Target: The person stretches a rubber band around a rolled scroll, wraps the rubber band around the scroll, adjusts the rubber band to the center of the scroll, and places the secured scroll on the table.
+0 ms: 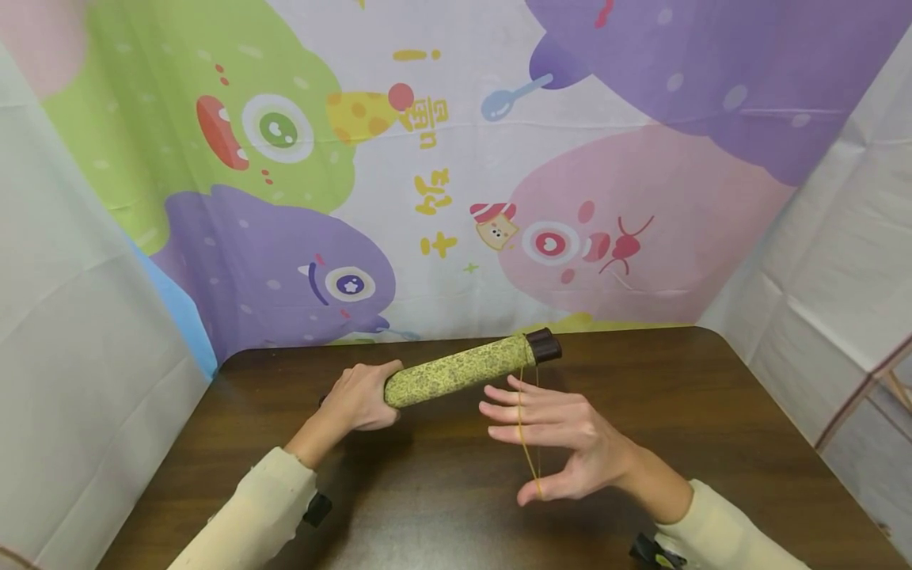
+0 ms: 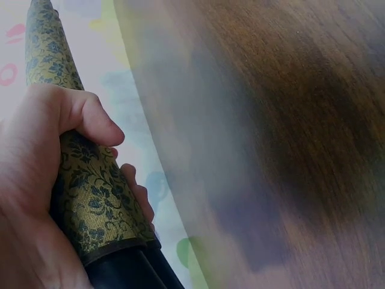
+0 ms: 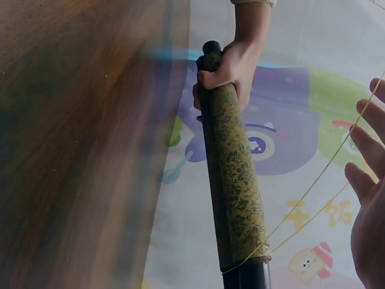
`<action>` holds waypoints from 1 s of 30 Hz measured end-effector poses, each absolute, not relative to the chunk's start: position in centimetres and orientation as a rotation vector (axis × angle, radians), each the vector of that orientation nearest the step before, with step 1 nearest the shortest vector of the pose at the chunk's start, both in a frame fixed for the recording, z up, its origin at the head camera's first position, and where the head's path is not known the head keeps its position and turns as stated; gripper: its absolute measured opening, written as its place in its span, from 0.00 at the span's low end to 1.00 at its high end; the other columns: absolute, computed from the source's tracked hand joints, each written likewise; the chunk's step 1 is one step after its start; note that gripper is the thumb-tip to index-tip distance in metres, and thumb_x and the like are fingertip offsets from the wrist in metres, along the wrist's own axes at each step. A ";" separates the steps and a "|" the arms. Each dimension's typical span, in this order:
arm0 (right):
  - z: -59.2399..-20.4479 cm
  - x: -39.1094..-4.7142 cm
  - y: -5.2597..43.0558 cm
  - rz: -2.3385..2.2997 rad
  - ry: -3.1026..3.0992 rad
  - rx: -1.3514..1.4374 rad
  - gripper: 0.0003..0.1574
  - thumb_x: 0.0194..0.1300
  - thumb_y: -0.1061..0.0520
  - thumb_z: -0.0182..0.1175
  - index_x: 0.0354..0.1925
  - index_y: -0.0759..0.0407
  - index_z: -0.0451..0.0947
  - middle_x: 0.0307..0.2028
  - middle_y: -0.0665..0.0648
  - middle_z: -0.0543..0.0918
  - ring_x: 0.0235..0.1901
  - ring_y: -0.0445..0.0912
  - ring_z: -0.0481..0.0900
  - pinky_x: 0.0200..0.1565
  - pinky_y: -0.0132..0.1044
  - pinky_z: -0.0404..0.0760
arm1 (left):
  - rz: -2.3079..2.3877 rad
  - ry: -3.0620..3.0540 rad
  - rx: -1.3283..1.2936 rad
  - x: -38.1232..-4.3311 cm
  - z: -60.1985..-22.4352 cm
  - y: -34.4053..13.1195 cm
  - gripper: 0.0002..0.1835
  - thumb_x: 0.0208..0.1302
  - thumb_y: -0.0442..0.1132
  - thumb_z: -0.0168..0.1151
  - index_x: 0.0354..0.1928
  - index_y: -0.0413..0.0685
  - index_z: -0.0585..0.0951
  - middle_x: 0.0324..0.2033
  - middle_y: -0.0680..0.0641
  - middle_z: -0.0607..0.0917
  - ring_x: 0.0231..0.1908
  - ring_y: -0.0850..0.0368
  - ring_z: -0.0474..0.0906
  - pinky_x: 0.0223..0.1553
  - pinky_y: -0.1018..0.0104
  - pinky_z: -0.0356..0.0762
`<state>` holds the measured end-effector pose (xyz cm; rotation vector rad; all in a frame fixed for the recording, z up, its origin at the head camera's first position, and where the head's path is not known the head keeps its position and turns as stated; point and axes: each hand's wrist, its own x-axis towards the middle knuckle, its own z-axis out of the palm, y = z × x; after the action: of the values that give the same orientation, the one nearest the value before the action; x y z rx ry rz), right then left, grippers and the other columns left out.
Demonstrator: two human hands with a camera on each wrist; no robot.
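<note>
A rolled scroll (image 1: 459, 370) in yellow-gold cloth with a dark floral pattern tilts above the table, its right end higher in the head view. My left hand (image 1: 359, 396) grips it near the left end, thumb and fingers wrapped round it. Two dark roller ends (image 1: 545, 346) stick out side by side at the right end. A thin yellow rubber band (image 3: 309, 183) loops round the cloth close to these ends. From there it stretches over my right hand (image 1: 566, 435), whose thumb and fingers are spread apart inside the loop, below the scroll's right end.
Beneath both hands lies a dark brown wooden table (image 1: 427, 514). A white curtain (image 1: 442, 293) printed with cartoon monsters hangs along its far edge, and pale fabric panels (image 1: 64, 317) stand on both sides. Each sleeve has a small black device (image 1: 317, 509) at the wrist.
</note>
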<state>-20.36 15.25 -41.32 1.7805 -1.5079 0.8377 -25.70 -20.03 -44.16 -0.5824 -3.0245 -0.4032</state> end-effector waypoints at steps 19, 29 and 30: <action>-41.3 -20.5 15.3 0.859 -1.476 1.675 0.47 0.74 0.34 0.72 0.65 0.75 0.85 0.76 0.72 0.78 0.82 0.61 0.74 0.87 0.56 0.63 | -0.453 -2.933 -0.496 -25.5 -44.5 -20.3 0.29 0.42 0.44 0.71 0.54 0.53 0.84 0.32 0.49 0.88 0.30 0.52 0.77 0.30 0.58 0.72; -40.8 -20.3 15.0 0.851 -1.447 1.700 0.47 0.75 0.35 0.72 0.63 0.79 0.84 0.76 0.74 0.77 0.83 0.63 0.73 0.85 0.50 0.68 | -0.459 -2.935 -0.499 -25.4 -44.4 -20.0 0.28 0.42 0.43 0.70 0.52 0.54 0.84 0.32 0.49 0.88 0.30 0.52 0.78 0.30 0.57 0.73; -40.8 -20.3 15.0 0.851 -1.448 1.706 0.47 0.76 0.35 0.71 0.63 0.80 0.84 0.76 0.74 0.77 0.83 0.63 0.73 0.85 0.50 0.68 | -0.456 -2.935 -0.504 -25.3 -44.4 -20.0 0.28 0.42 0.43 0.70 0.52 0.54 0.84 0.31 0.49 0.88 0.29 0.52 0.77 0.30 0.57 0.73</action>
<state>-20.31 15.03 -40.81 1.7063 -1.4481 0.8511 -25.35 -20.03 -44.45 -0.5045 -2.9351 -0.4560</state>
